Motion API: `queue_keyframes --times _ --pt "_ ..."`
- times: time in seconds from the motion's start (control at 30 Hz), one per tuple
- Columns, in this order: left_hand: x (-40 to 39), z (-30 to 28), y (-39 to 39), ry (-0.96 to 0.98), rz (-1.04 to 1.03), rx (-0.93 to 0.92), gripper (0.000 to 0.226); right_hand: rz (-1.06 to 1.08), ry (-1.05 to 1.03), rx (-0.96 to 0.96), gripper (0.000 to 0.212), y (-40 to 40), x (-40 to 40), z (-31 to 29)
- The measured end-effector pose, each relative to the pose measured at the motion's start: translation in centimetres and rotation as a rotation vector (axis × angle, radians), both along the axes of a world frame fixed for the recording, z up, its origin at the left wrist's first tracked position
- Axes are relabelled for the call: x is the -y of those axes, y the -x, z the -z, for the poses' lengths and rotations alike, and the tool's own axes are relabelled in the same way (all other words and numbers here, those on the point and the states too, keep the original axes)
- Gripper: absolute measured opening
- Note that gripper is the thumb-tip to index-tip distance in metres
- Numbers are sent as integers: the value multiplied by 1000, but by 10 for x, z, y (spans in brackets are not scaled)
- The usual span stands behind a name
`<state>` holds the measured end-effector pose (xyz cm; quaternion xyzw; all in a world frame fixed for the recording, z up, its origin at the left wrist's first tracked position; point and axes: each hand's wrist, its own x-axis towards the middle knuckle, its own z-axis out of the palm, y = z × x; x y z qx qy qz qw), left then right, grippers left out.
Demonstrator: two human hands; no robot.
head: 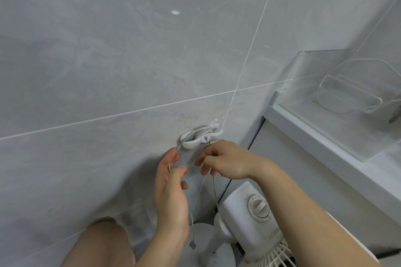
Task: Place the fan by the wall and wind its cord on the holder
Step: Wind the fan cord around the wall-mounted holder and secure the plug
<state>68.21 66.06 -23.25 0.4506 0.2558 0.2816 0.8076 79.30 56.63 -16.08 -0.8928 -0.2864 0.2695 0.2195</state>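
Right at the grey tiled wall (108,60), the white holder (200,137) is seen fixed beside the tile joint, with several turns of the white cord (196,132) already wound around it. Just below it, the cord is pinched in the grip of the right hand (225,163), whose fingers are curled round the strand just under the holder. Another stretch of cord is held by the left hand (171,188), slightly lower and to the left, thumb and fingers closed on it. From both hands the loose cord is let down along the wall, ending in a small plug (192,244) that hangs free near the floor. The white fan (253,212) is placed low at the right, close to the wall corner, its control knob (259,206) turned up toward the camera. A clear holder (347,95) is mounted far right, above a white ledge (314,134).
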Motion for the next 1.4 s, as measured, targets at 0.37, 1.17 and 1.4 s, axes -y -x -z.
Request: queue_keyframes --times 0.37,1.17,1.4 --pt "14 26 -10 59 365 -40 34 -4 1 20 22 -1 -9 5" --pt "-24 1 5 -445 622 4 32 85 -111 -290 38 -36 34 -1" --pt "-27 0 7 -458 524 189 38 115 -15 -234 30 -36 38 -4"
